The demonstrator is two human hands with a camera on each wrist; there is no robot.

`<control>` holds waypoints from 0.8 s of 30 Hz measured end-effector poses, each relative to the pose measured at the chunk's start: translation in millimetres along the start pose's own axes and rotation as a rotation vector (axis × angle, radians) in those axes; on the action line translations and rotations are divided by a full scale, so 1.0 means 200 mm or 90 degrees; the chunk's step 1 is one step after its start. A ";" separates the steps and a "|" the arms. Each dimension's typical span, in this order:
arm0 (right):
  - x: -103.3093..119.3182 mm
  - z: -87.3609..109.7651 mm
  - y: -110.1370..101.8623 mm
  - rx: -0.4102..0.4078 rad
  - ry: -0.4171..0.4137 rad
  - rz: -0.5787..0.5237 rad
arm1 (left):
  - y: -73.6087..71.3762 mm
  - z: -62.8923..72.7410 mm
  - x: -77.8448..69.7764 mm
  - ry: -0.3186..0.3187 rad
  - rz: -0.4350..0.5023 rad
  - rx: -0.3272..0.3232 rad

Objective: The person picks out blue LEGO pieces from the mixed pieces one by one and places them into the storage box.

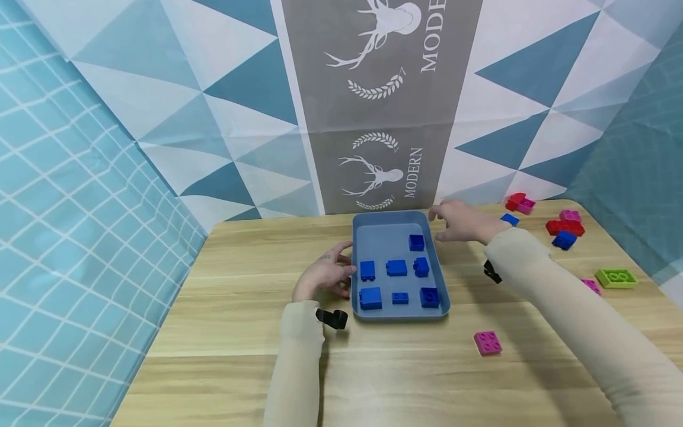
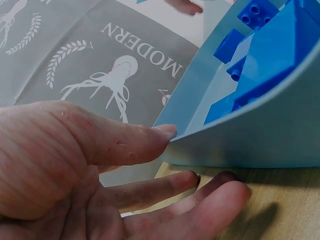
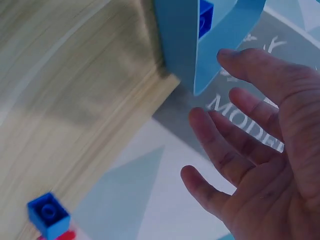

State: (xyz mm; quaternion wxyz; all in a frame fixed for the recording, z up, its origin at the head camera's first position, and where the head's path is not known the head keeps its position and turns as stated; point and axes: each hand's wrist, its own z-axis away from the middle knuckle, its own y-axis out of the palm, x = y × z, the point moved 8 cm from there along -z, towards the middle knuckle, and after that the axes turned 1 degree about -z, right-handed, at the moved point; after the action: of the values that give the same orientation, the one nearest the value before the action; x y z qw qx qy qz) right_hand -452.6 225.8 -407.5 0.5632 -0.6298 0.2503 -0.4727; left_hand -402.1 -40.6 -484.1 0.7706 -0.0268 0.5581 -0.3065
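So your tray (image 1: 381,237) is lying flat on the wooden table (image 1: 240,308), right between your hands, and its long axis runs from your side toward the patterned backdrop (image 1: 368,112). Your left hand (image 1: 325,273) is at the tray's left side: thumb at the rim going by the wrist cam, other fingers loose and spread just outside the wall, not gripping. Your right hand (image 1: 459,221) is by the tray's far right corner, fingers apart with nothing in them; can't tell if a fingertip touches the rim. Inside the tray you've got seven blue bricks (image 1: 396,268): three along the near end, three across the middle, one farther back on the right. The small two-stud brick (image 1: 400,298) in that near row has its long side crosswise to the tray. A pink brick (image 1: 488,343) sits studs-up, nearer you and right of the tray, and a lime green brick (image 1: 616,277) lies well off to its right.
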 end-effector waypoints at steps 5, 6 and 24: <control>-0.08 0.10 -0.05 0.008 0.010 -0.014 | 0.00 0.00 -0.01 0.002 -0.002 0.002; -0.10 0.12 -0.05 0.008 0.016 -0.014 | 0.00 0.00 -0.01 0.002 -0.001 0.004; -0.40 0.55 -0.09 -0.045 0.034 -0.007 | 0.00 -0.02 0.00 -0.007 -0.004 0.010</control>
State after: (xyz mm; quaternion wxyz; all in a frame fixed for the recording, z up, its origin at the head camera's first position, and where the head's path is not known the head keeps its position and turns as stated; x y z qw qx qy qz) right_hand -394.2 350.6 -406.3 0.5316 -0.6378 0.2781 -0.4830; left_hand -405.2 -39.0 -486.7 0.7729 -0.0244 0.5512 -0.3134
